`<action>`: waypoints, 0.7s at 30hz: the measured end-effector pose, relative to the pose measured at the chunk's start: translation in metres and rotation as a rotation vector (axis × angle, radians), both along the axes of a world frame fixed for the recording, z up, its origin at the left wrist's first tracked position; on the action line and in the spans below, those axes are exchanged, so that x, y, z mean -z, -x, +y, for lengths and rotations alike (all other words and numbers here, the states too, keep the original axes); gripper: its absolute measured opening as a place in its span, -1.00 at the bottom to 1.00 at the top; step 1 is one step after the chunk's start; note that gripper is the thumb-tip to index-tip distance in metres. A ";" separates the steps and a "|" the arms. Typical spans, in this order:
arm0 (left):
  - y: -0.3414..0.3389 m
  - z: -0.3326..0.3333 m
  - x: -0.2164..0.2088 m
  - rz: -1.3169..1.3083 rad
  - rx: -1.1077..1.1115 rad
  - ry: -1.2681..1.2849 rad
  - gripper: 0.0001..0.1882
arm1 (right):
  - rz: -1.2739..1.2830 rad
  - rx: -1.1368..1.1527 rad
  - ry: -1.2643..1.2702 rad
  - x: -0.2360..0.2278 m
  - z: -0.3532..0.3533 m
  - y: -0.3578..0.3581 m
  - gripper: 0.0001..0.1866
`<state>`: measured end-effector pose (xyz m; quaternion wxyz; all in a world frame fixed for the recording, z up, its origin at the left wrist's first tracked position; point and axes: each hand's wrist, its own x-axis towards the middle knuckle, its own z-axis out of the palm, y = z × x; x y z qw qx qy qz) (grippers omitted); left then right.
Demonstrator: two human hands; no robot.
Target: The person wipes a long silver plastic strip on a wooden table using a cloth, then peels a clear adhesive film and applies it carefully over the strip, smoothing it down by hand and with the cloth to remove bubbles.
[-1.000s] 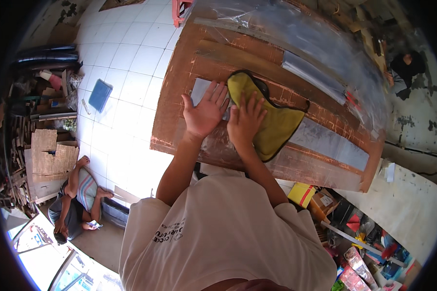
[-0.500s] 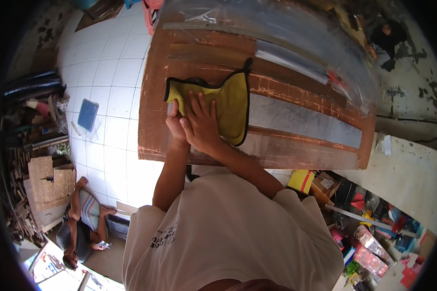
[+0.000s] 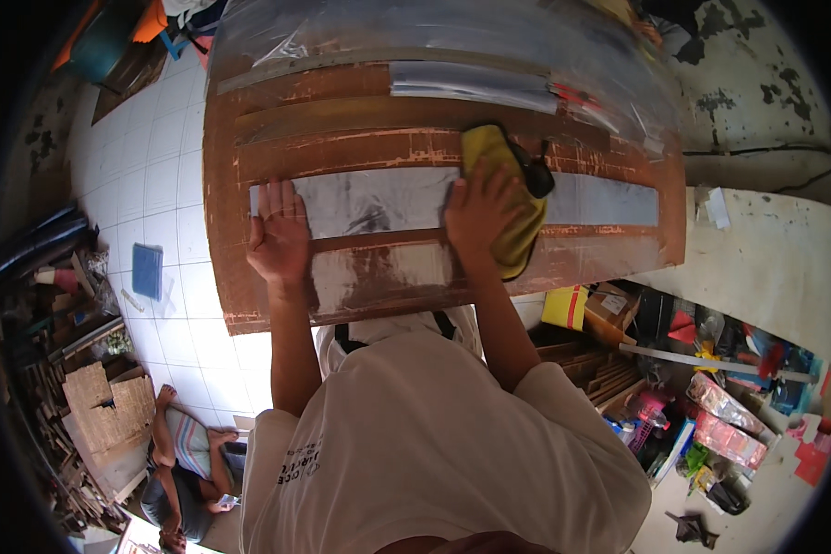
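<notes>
A long grey strip (image 3: 369, 198) lies across the worn brown tabletop (image 3: 235, 249) in front of me. My left hand (image 3: 280, 235) rests flat on the strip's left end, fingers stretched out and holding nothing. Toward the right part of the same strip, my right hand (image 3: 482, 210) presses down on a yellow cloth (image 3: 519, 242) with dark edging. Its fingers are spread over the cloth, which is bunched and partly folded, a dark piece showing at its upper right. Part of the cloth is hidden beneath the hand.
Clear plastic sheeting (image 3: 360, 32) covers the table's far side, near another bundle of grey strips (image 3: 471, 81). Boxes and packets (image 3: 729, 425) crowd the lower right. Wood scraps (image 3: 111, 397) pile up at the left, where another person (image 3: 189, 471) sits on the floor.
My hands were together on the spread cloth. The right hand has moved right with the cloth, now bunched; the left has moved left onto the strip's end. The view has shifted.
</notes>
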<state>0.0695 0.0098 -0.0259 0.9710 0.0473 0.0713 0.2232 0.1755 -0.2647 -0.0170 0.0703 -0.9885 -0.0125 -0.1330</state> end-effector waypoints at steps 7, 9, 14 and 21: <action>0.003 0.011 0.000 0.091 -0.036 -0.038 -0.42 | 0.097 -0.048 -0.021 -0.012 -0.036 -0.006 -0.40; 0.002 0.011 -0.002 0.064 -0.017 -0.061 -0.41 | 0.081 0.013 -0.020 -0.006 -0.073 -0.027 -0.40; 0.002 0.014 0.003 0.121 -0.080 -0.058 -0.40 | 0.025 0.126 0.048 -0.004 -0.149 -0.068 -0.40; 0.002 0.012 0.004 0.114 -0.082 -0.058 -0.39 | 0.175 0.278 -0.177 -0.005 -0.241 -0.125 -0.38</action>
